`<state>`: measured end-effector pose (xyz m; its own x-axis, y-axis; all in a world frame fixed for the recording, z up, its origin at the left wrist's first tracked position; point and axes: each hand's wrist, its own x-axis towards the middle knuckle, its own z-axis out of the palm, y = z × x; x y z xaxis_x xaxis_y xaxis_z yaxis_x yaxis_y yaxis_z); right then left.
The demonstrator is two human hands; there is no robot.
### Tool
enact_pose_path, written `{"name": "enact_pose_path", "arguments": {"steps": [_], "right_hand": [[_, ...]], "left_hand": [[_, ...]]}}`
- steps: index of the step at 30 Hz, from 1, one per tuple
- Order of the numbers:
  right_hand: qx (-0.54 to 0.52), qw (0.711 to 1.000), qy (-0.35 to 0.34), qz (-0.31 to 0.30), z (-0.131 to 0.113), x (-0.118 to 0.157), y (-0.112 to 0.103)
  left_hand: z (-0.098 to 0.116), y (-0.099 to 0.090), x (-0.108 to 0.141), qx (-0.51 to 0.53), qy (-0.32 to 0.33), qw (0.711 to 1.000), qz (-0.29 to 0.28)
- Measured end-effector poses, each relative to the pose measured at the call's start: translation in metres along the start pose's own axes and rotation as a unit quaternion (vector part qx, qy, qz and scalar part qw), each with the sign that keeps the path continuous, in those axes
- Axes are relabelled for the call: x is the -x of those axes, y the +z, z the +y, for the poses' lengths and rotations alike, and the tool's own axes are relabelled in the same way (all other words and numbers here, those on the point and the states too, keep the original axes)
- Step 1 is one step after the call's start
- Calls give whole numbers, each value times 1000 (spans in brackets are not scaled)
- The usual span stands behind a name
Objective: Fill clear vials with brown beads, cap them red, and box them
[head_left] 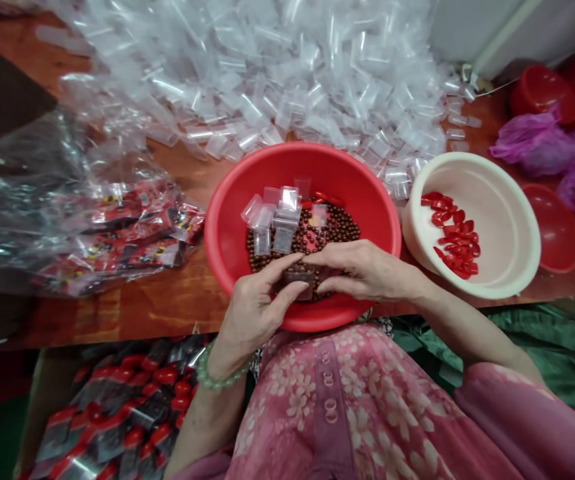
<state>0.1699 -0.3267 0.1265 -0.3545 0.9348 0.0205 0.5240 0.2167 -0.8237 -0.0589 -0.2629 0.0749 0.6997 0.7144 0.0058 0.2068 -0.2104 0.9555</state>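
Note:
Over a red basin (227,167), my left hand (257,307) is closed on a small clear plastic case (300,287), thumb below and fingers along the top. My right hand (372,270) curls in from the other side, its fingertips meeting the left ones at the case. What lies inside the case is hard to make out. Dark brown round beads (340,230) cover the basin floor beneath both hands. Several more clear cases (282,220) rest on the beads, just beyond my fingers. A few red plastic pieces (324,198) lie at the far side of the beads.
A cream tub (510,200) holding red plastic pieces (460,243) stands right of the basin. Behind spreads a big heap of clear cases (292,73). Bagged red packets (137,227) lie left. Below the table's edge, a box holds red-topped clear items (132,400).

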Motion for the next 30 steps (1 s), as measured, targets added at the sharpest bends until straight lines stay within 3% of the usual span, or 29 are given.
{"name": "enact_pose_path", "arguments": {"steps": [2,3,5,7,9,11,13,16,18,20,26,28,30], "right_hand": [[72,988,79,107,3,27,-19],[120,969,134,170,8,43,-31],[226,918,220,240,25,73,-55],[278,884,297,231,42,93,-75],[290,879,302,227,54,93,-86],[313,897,246,195,56,72,-87],[348,906,205,124,54,35,-79],[418,880,221,-38,58,-25,-62],[452,855,237,-90,67,-54,-51],[457,849,241,-110,80,-69,-43],[452,847,255,-112,97,-69,-46],[395,882,248,-70,91,-61,-53],[214,952,221,6,80,-50,-57]], "left_hand": [[1,3,2,39,-25,999,14],[2,4,4,54,-27,998,22],[4,6,5,65,-11,997,38],[6,7,5,53,14,997,63],[7,8,5,34,25,996,84],[7,9,4,27,19,995,98],[7,9,4,46,3,994,104],[6,9,3,84,-29,991,96],[3,9,3,99,-38,990,90],[0,10,2,101,-32,990,94],[-3,9,2,71,-13,992,101],[0,7,1,62,-6,994,95],[2,5,0,60,4,994,91]]}}
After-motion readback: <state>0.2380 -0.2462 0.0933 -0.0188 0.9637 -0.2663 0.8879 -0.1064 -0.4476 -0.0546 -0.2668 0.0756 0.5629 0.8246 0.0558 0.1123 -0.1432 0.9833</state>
